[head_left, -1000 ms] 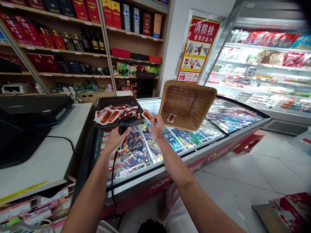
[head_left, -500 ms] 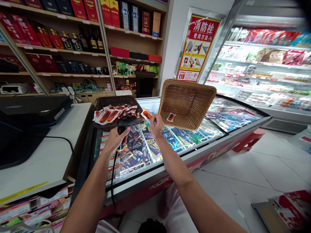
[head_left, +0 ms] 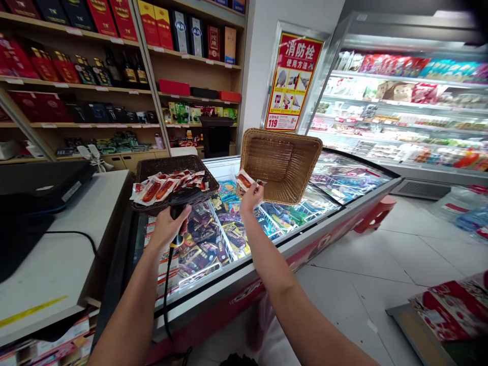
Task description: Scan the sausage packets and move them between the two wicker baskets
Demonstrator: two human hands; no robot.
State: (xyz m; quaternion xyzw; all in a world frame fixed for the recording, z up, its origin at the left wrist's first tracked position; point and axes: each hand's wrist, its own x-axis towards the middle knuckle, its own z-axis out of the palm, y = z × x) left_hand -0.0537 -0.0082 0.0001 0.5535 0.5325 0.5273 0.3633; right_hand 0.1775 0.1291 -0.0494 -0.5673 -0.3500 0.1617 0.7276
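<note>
My left hand (head_left: 171, 226) is wrapped round the grip of a black barcode scanner (head_left: 183, 197), whose cable hangs down over the freezer. The scanner's head is in front of a dark brown wicker basket (head_left: 141, 168) heaped with packaged sausages (head_left: 164, 188). Between the fingers of my right hand (head_left: 251, 197) is one packaged sausage (head_left: 244, 179) in a clear and white wrapper. It is at the left front edge of a light brown wicker basket (head_left: 310, 157), which is tilted towards me. Another sausage in that basket is mostly hidden behind my fingers.
Both baskets rest on a glass-topped chest freezer (head_left: 320, 229) full of bagged goods. A white counter (head_left: 91, 203) with dark equipment (head_left: 41, 183) stands at the left. Behind are shelves of boxes and bottles; a red stool (head_left: 375, 213) is at the right.
My right hand has carried the packaged sausage rightward, from the gap between the baskets to the light brown basket's edge. My left hand still holds the scanner. The view has turned slightly right.
</note>
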